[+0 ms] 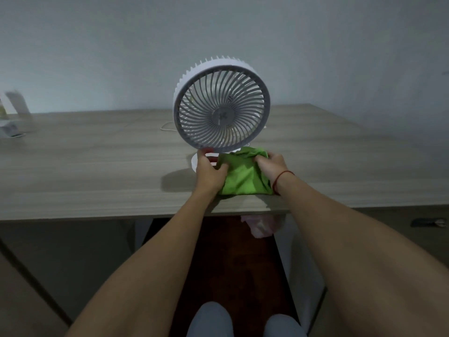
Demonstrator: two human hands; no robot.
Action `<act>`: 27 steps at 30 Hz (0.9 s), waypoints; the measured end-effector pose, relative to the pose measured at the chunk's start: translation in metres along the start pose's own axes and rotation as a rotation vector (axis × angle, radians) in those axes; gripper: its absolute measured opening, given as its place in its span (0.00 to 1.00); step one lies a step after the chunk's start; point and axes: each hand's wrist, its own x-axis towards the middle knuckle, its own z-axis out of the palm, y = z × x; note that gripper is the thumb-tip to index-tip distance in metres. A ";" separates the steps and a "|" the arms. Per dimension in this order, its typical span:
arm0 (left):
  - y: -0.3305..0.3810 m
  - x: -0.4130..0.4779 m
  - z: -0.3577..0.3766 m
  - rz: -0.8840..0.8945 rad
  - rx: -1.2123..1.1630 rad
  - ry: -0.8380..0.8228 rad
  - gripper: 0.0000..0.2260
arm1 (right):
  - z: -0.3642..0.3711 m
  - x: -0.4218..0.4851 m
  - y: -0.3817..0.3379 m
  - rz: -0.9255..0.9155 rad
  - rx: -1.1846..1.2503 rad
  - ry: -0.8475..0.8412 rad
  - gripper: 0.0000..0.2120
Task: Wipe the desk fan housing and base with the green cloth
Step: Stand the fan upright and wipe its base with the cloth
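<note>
both hands clutching green cloth

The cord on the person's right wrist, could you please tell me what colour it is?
Red. The thin cord circles the right wrist, seen best in the head view.

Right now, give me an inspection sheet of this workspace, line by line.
Surface: wood-grain desk, bare across most of its top.
Job's things: white desk fan upright near the front edge, grille toward the camera; green cloth bunched over its base.
Clutter: blurred pale items at the far left; cannot tell what they are.
Grippers: left hand grips the cloth's left edge by the base; right hand presses the cloth down.
Cables: thin white cable behind the fan.
Surroundings: plain wall; pink bag under the desk edge.
</note>
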 end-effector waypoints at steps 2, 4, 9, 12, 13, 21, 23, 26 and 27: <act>-0.007 0.009 -0.005 0.069 0.086 0.039 0.20 | 0.004 0.013 0.004 -0.069 -0.118 0.109 0.13; -0.019 0.019 -0.016 0.144 0.253 0.071 0.17 | 0.007 0.018 0.011 -0.128 -0.271 0.170 0.20; -0.038 0.031 -0.037 0.137 0.680 -0.017 0.25 | 0.008 0.020 0.023 -0.347 -0.669 0.010 0.31; -0.040 0.041 -0.041 0.011 0.669 -0.159 0.46 | 0.007 0.027 0.027 -0.364 -0.874 -0.239 0.29; -0.040 0.045 -0.043 -0.046 0.671 -0.216 0.51 | 0.007 0.027 0.028 -0.365 -0.850 -0.272 0.27; -0.028 0.050 -0.050 -0.061 0.793 -0.360 0.45 | 0.016 0.041 0.025 -0.415 -0.574 0.113 0.13; -0.027 0.048 -0.050 -0.049 0.815 -0.353 0.44 | 0.024 0.052 0.022 -0.347 -0.498 0.194 0.13; -0.031 0.050 -0.050 -0.042 0.832 -0.354 0.46 | 0.038 0.062 0.017 -0.260 -0.612 0.129 0.16; -0.033 0.051 -0.050 -0.052 0.849 -0.359 0.48 | 0.040 0.062 0.016 -0.224 -0.684 0.060 0.20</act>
